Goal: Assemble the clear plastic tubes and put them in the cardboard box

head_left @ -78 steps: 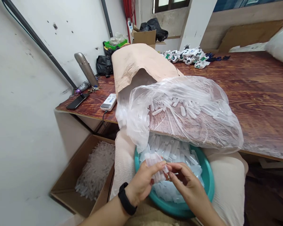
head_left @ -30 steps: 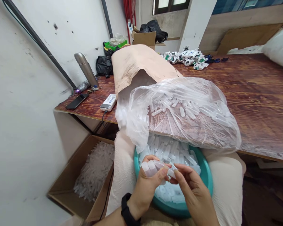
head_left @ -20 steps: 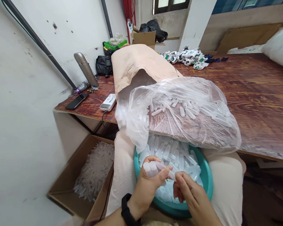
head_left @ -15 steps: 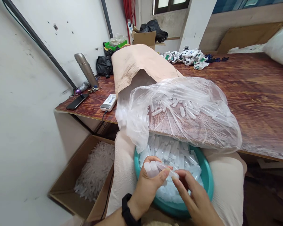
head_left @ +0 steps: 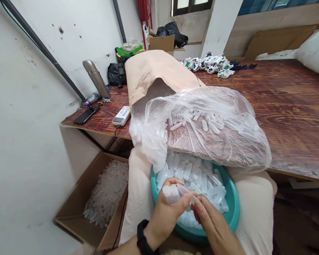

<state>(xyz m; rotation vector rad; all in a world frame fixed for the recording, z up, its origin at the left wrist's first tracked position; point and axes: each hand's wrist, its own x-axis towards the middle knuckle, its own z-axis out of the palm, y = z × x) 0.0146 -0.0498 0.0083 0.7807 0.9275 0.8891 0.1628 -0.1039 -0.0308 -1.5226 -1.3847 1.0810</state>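
My left hand, with a black band on its wrist, is closed around several translucent white plastic tubes. One tube juts out to the right between its thumb and fingers. My right hand pinches the outer end of that tube, its fingertips touching the left thumb area. Exactly what sits under the right fingertips is hidden. Both hands are above a teal basin on my lap, filled with loose tubes of the same sort.
A clear plastic bag with more tubes spills from a paper sack on the wooden table. At lower left, a cardboard box contains many small translucent pieces. A phone, white device and metal bottle lie at left.
My right hand has moved slightly left, closer to my left hand, and its fingers have closed more tightly at the tube's end. The left hand keeps its hold.
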